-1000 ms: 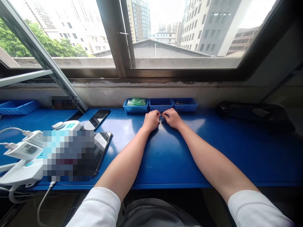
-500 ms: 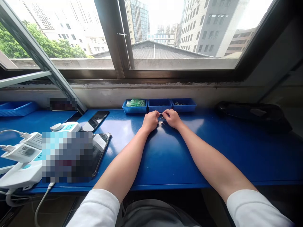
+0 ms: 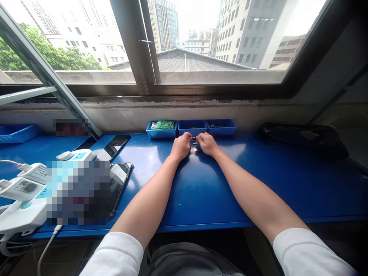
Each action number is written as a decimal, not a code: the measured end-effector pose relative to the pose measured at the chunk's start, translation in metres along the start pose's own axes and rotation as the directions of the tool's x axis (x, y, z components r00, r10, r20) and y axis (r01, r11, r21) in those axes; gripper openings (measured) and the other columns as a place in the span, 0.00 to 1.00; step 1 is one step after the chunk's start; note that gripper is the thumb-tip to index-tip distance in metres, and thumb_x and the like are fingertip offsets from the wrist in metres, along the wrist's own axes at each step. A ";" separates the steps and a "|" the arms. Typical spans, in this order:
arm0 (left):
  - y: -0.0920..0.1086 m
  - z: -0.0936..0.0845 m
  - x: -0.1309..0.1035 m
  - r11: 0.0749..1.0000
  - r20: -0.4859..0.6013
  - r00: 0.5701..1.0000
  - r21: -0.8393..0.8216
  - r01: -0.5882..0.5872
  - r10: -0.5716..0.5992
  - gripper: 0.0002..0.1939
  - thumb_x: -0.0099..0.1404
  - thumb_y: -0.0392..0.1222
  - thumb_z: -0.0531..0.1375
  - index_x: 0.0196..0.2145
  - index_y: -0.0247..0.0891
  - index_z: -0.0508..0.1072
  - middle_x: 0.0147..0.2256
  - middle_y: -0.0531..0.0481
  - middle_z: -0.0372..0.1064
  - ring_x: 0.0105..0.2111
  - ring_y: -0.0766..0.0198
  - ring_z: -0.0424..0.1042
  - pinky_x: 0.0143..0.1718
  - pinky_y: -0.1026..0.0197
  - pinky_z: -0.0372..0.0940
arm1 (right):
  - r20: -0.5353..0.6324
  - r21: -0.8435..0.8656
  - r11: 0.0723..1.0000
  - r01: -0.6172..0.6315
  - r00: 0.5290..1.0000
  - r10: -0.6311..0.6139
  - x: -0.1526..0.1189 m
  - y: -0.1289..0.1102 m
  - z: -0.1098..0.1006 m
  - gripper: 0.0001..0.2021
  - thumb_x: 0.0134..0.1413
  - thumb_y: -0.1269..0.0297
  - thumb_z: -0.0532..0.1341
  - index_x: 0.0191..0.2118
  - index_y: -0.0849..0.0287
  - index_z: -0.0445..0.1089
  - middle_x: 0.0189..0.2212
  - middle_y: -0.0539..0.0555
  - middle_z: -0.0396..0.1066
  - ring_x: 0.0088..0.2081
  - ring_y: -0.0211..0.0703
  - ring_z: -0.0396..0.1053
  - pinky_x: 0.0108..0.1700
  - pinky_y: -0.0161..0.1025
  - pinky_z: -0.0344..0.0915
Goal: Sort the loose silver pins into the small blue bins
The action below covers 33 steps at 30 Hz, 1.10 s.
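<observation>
My left hand (image 3: pixel 181 146) and my right hand (image 3: pixel 208 144) meet above the blue table, just in front of the blue bins. Between their pinched fingertips runs a small, thin, light-coloured piece (image 3: pixel 193 137), too small to name. Both hands are closed on it, the left at one end and the right at the other. A few more thin shiny pieces (image 3: pixel 196 143) show just below the fingertips. Whether these are held or lie on the table, I cannot tell.
Behind my hands stand a left bin (image 3: pixel 161 133) with green packets, a middle bin (image 3: pixel 192 125) and a right bin (image 3: pixel 222 130) with small metallic pieces. Phones (image 3: pixel 116 147), a tablet-like device (image 3: pixel 122 180) and a power strip (image 3: pixel 21 214) lie left. A dark bag-like object (image 3: pixel 304 140) lies right.
The whole view has shifted slightly. My fingertips have drawn a little apart, and more of the thin piece shows between them.
</observation>
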<state>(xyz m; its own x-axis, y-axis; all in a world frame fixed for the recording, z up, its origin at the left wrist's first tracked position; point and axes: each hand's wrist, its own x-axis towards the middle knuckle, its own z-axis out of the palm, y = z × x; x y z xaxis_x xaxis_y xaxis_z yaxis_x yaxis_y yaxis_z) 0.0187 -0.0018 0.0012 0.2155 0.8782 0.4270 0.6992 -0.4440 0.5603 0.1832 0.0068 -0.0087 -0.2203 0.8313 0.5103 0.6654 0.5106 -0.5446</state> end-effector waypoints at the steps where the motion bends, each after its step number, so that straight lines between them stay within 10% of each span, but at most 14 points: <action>1: 0.000 0.000 0.000 1.000 0.002 1.000 0.009 -0.002 0.002 0.11 0.68 0.40 0.48 0.43 0.41 0.68 0.38 0.47 0.74 0.40 0.60 0.72 0.42 0.60 0.63 | 0.003 0.004 1.000 -0.002 1.000 0.002 0.000 0.000 0.000 0.17 0.62 0.59 0.49 0.25 0.56 0.65 0.25 0.53 0.69 0.35 0.44 0.63 0.38 0.39 0.61; 25: 0.003 -0.002 0.000 0.981 -0.002 0.997 0.176 0.078 -0.079 0.16 0.70 0.43 0.44 0.36 0.39 0.70 0.38 0.46 0.74 0.40 0.59 0.72 0.40 0.60 0.61 | -0.033 0.568 0.819 -0.077 0.993 0.116 -0.002 -0.006 -0.002 0.15 0.48 0.53 0.62 0.37 0.58 0.76 0.33 0.54 0.76 0.35 0.45 0.72 0.38 0.41 0.68; 33: 0.001 0.003 0.001 0.964 -0.032 0.994 0.241 0.113 -0.109 0.16 0.68 0.46 0.48 0.48 0.38 0.66 0.47 0.43 0.70 0.48 0.55 0.67 0.47 0.55 0.60 | -0.205 0.102 0.990 -0.097 0.972 0.116 -0.002 -0.006 -0.006 0.24 0.52 0.53 0.58 0.53 0.56 0.68 0.51 0.56 0.69 0.51 0.51 0.61 0.53 0.49 0.60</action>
<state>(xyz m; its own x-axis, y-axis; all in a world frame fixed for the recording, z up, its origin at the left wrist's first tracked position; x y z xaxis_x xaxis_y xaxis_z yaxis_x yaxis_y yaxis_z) 0.0212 -0.0009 -0.0003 0.1161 0.9152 0.3860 0.8624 -0.2857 0.4179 0.1842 0.0013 -0.0023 0.0093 0.8222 0.5691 0.6077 0.4473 -0.6562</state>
